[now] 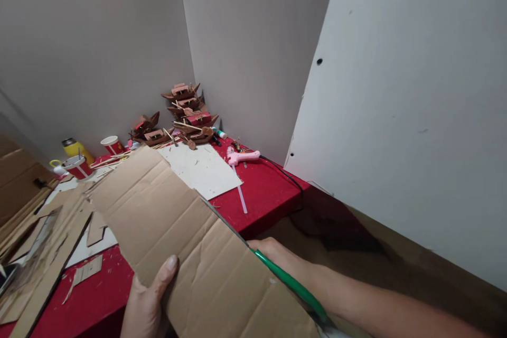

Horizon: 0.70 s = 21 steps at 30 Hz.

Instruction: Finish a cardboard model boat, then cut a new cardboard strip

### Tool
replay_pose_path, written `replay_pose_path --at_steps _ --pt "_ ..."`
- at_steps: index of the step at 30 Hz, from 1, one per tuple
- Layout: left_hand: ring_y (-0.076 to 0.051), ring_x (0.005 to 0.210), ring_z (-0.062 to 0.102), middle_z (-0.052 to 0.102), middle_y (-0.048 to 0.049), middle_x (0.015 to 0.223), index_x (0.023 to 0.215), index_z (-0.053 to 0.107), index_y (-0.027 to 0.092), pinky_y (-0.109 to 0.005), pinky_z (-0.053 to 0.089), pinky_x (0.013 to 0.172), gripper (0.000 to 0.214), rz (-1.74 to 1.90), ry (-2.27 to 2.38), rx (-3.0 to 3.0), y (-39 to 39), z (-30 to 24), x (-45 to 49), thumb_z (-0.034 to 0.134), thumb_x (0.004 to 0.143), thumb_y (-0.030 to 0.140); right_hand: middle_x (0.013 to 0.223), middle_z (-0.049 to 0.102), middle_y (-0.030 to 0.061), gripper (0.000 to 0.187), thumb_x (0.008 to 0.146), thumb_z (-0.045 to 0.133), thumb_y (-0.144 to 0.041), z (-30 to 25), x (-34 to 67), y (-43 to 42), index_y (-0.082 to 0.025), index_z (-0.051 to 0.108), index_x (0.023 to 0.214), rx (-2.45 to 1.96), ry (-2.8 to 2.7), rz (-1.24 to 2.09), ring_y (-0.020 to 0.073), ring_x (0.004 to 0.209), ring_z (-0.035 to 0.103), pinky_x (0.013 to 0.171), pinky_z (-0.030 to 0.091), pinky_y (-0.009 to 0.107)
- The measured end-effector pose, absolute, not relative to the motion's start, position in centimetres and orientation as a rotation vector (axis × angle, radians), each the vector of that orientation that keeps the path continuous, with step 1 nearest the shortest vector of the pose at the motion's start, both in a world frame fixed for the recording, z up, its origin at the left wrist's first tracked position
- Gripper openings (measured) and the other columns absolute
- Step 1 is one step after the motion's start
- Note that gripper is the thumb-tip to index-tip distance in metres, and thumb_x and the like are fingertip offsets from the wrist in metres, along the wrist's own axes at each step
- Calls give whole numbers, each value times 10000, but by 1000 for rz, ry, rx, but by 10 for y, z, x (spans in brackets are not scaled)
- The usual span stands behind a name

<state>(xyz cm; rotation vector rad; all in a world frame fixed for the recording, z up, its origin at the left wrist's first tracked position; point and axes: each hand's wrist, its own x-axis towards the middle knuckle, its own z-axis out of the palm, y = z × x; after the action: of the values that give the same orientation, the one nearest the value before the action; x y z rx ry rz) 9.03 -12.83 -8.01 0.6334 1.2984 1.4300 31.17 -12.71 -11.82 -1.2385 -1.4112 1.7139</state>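
Note:
A long piece of brown corrugated cardboard (178,222) is held slanted over the near side of the table. My left hand (148,296) grips its left edge, thumb on top and fingers hidden underneath. At the cardboard's right edge, my right hand (289,266) is closed round a green-handled tool (291,282), which looks like scissors. Its handle runs along that edge, and a bit of silver metal shows at the bottom of the view. The cardboard and my hand hide most of the tool.
Brown model boats (190,111) stand in the far corner. A pink glue gun (243,156) with its cord lies on the red tablecloth (273,195) near a white board (202,169). Paper cups (79,167), a yellow bottle (77,149) and cardboard scraps (51,253) are on the left. A white panel (404,105) rises at right.

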Motion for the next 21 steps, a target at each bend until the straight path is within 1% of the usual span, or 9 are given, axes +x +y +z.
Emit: replay_pose_path --at_steps 3,7,10,12,15,18,21 --pt "-323 999 639 698 -95 1064 1325 493 205 -431 495 898 895 1421 1268 624 -128 -81 90 837 514 361 764 701 20 218 697 623 -304 -121 310 -129 -140 707 815 -1238 -1337 1749 272 851 650 748 506 351" --pt "-320 1020 630 685 -95 1102 1347 466 233 -417 512 866 880 1416 1246 662 -129 -84 87 821 554 376 834 715 39 225 666 659 -328 -112 311 -126 -144 699 789 -1206 -1476 1616 301 896 637 745 504 345" --pt "-329 1019 630 686 -100 1092 1357 451 227 -420 511 863 947 1380 1241 649 -130 -88 87 847 506 351 892 719 63 225 632 688 -305 -101 315 -119 -141 689 786 -1173 -1649 1452 319 931 626 756 498 329" --pt "-332 1019 629 685 -108 1091 1357 452 216 -418 508 867 968 1365 1238 649 -130 -90 88 855 487 346 893 720 65 209 623 690 -287 -99 316 -116 -141 683 772 -1160 -1667 1435 318 935 623 759 494 322" --pt "-332 1024 626 677 -112 1112 1359 449 221 -412 514 853 965 1360 1231 658 -131 -90 89 851 493 358 842 719 43 175 609 694 -260 -103 314 -117 -138 674 733 -1140 -1495 1575 298 906 628 751 490 314" --pt "-333 1020 628 675 -111 1116 1362 443 226 -406 522 837 979 1365 1227 670 -131 -91 90 856 484 358 717 696 15 152 668 640 -270 -111 307 -122 -130 672 720 -1147 -1233 1729 240 765 646 677 486 296" --pt "-338 1000 636 680 -116 1098 1363 442 216 -418 522 833 979 1339 1228 662 -130 -92 89 854 487 362 638 666 3 168 706 586 -270 -116 302 -126 -124 670 703 -1134 -1099 1838 190 631 628 620 476 283"
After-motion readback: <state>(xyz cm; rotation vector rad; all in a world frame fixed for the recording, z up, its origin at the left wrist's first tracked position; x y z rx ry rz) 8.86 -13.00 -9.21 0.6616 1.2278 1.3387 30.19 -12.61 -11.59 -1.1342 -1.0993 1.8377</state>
